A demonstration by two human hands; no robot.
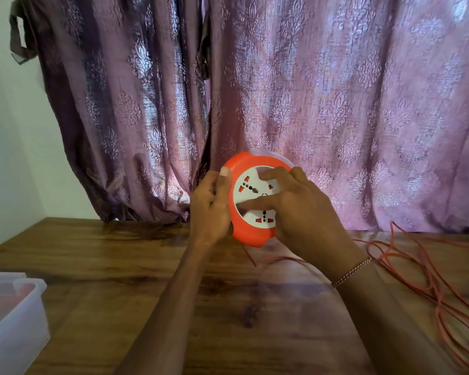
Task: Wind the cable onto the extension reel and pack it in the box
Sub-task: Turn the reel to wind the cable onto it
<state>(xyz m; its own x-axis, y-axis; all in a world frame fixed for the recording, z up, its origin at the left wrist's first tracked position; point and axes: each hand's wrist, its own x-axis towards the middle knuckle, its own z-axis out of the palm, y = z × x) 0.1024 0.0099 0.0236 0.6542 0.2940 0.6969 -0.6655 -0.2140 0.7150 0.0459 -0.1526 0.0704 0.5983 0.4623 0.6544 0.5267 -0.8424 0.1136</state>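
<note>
The winding looks to be in its early or middle part. The reel (248, 201), an orange disc with a white socket face, is held up in the centre of the frame, above the bench (119, 266) and in front of the purple curtain (336, 104). The left hand (210, 209) grips the reel by its left rim, thumb laid over the orange edge. The right hand (301, 209) lies across the white face with fingers spread and pressing on it, closed on nothing but seemingly placed to turn the centre. How much cable is already wound inside cannot be seen, since the drum is hidden behind the face.

Much is plainly left. A long run of red cable (423, 280) lies in loose, overlapping loops on the bench at the right of the frame, one strand leading back under the reel. All of it has to go onto the reel before packing can begin.

The box (14, 315), a clear plastic tub, sits at the lower left edge of the frame, well apart from the reel. Something reddish shows through its wall, too blurred to name; it may take up room the reel needs.

The crossed loops are the likeliest trouble: they could tangle or snag as they are drawn in. The bench between the reel and the box is bare.
</note>
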